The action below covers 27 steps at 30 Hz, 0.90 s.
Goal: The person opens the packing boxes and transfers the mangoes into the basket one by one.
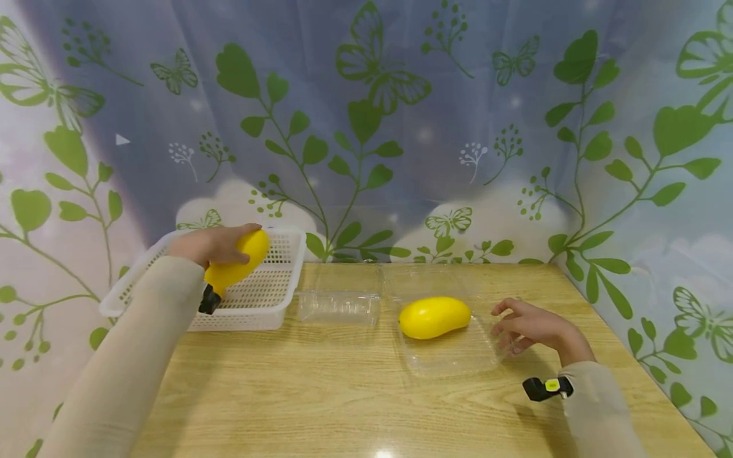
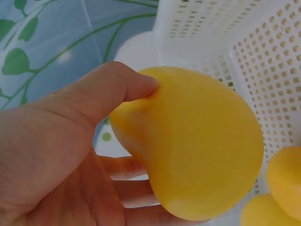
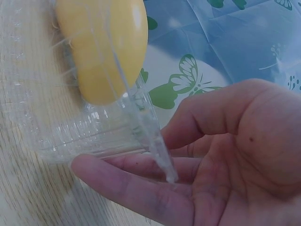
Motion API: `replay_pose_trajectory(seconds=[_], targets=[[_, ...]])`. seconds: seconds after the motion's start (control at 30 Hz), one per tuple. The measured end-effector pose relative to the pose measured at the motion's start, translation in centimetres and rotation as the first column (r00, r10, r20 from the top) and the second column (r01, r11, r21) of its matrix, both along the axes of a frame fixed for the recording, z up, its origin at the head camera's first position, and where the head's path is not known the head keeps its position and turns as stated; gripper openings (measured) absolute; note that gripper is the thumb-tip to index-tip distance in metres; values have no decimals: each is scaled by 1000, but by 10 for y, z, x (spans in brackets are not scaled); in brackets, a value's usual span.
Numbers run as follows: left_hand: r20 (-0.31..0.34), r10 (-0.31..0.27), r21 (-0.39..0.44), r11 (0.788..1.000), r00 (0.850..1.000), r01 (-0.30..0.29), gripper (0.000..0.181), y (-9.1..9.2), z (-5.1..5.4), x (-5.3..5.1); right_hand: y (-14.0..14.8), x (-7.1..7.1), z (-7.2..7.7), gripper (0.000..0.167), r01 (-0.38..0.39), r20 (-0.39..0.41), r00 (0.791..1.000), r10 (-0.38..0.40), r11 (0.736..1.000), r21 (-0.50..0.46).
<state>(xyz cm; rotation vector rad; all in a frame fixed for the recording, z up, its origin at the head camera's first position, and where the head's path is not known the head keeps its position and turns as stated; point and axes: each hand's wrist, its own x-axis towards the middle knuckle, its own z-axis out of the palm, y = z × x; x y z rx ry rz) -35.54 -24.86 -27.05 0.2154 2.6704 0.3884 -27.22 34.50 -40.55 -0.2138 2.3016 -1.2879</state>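
My left hand (image 1: 214, 247) grips a yellow mango (image 2: 202, 141) above the white perforated basket (image 1: 294, 270), thumb on one side and fingers on the other. A second yellow mango (image 1: 435, 317) lies in an open clear plastic container (image 1: 452, 362) on the table. At that container's right edge is my right hand (image 1: 535, 327), its fingers loosely extended. In the right wrist view the container's corner reaches between the thumb and fingers (image 3: 131, 188); I cannot tell how firmly they touch it. The right hand holds no mango.
More yellow mangoes (image 2: 287, 179) sit inside the basket. Another clear plastic container (image 1: 339, 308) stands between the basket and the nearer container on the wooden table (image 1: 321, 394). A patterned cloth (image 1: 401, 146) hangs behind the table.
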Motion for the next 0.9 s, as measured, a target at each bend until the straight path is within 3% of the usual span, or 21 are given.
replay_pose_trajectory(seconds=[0.2,0.33,0.47,0.7,0.9], targets=[[37,16,-12,1000,999,-15,82,-11,-5,-6,0,-2,0,48,-6,-1,1000,6,1000,-6],[32,-10,-74,997,999,13,83,-15,-6,-10,0,-2,0,45,-5,-2,1000,5,1000,-11],[46,9,-102,995,999,-4,85,-21,-8,-13,0,-1,0,45,-7,-1,1000,7,1000,-7],[19,-4,-75,997,1000,5,85,-31,-22,-18,-1,0,1,46,-1,4,1000,1,1000,-4],[-28,23,-20,1000,999,-23,83,-34,-32,-20,-3,1,2,46,7,7,1000,-7,1000,1]])
